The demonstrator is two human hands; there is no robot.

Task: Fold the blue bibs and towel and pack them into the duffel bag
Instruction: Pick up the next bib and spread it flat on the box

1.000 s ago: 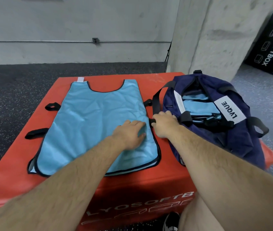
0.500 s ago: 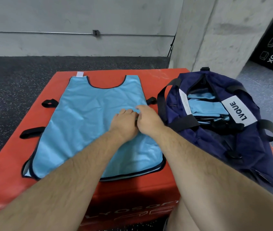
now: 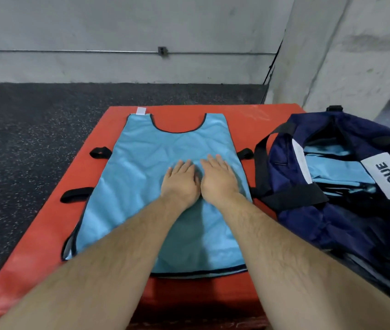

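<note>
Bib: light blue cloth bib lies flat on red padded box.
Left hand: flat on bib, fingers straight.
Right hand: same, beside it.
Bag: dark blue duffel bag, unzipped.

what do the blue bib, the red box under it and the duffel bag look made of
Blue bib: thin synthetic, probably polyester; faint sheen, fine creases, dark edge binding.
Red box: smooth vinyl-like cover, slightly glossy, likely padded; soft rounded edges.
Duffel bag: navy woven fabric, perhaps nylon; matte, slumping in soft folds.
</note>
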